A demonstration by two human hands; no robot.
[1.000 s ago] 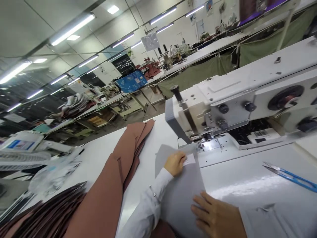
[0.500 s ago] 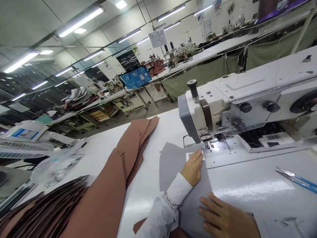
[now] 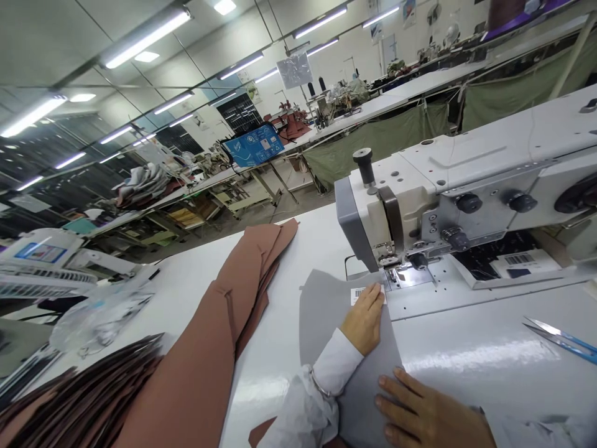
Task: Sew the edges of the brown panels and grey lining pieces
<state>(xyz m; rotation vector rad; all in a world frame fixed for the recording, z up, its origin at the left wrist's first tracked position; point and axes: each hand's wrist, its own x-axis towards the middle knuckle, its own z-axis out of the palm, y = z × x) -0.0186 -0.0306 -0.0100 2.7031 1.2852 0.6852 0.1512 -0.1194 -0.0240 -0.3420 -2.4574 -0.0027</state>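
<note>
My left hand (image 3: 364,318) lies flat, fingers stretched out, on a grey flat panel (image 3: 321,320). Its fingertips cover part of a small white barcode label (image 3: 357,295) at the panel's right edge, close to the needle area of the sewing machine (image 3: 380,218). Lower down, my right hand (image 3: 426,410) rests with spread fingers on the same panel along its right edge. Neither hand is closed round anything. The machine's presser foot (image 3: 394,275) is just beyond my left fingertips; whether it touches the panel is hidden.
Brown panels (image 3: 196,336) lie in a long stack on the left, beside a fanned dark brown pile (image 3: 93,386). Blue-handled scissors (image 3: 562,339) lie at the right. A cardboard tray (image 3: 508,258) sits under the machine arm. A clear plastic bag (image 3: 88,317) is far left.
The view has shifted very slightly. Both hands and the grey panel stay in nearly the same place against the machine.
</note>
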